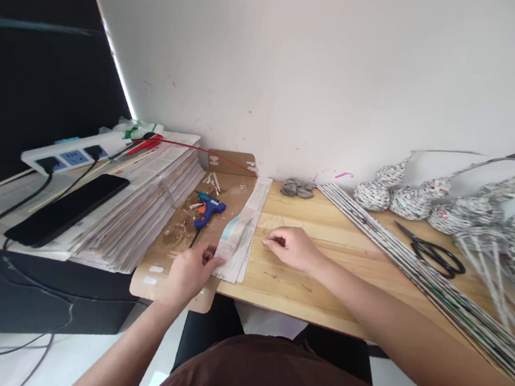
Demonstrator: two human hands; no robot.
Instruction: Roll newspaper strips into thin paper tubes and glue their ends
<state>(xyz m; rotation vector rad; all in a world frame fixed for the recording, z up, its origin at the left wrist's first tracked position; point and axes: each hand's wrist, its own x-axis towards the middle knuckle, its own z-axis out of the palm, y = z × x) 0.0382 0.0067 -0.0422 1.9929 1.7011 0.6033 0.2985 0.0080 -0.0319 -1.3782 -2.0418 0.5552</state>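
My left hand [191, 272] pinches the near end of a printed newspaper strip [237, 231] between thumb and fingers. The strip curves up off more long strips [256, 208] lying along the cardboard's right edge. Over the bare wood to the right, my right hand [295, 247] is closed in a pinch, its fingertips just off the paper; I cannot make out whether anything is between them. A blue glue gun [210, 209] lies on the brown cardboard [234, 187] beyond my left hand.
On the left rises a tall newspaper stack [144, 211] bearing a black phone [69, 209] and a power strip [73, 153]. Thin paper rods [399, 259], scissors [434, 250] and woven paper shapes [408, 201] lie right. A grey cloth [297, 188] sits by the wall.
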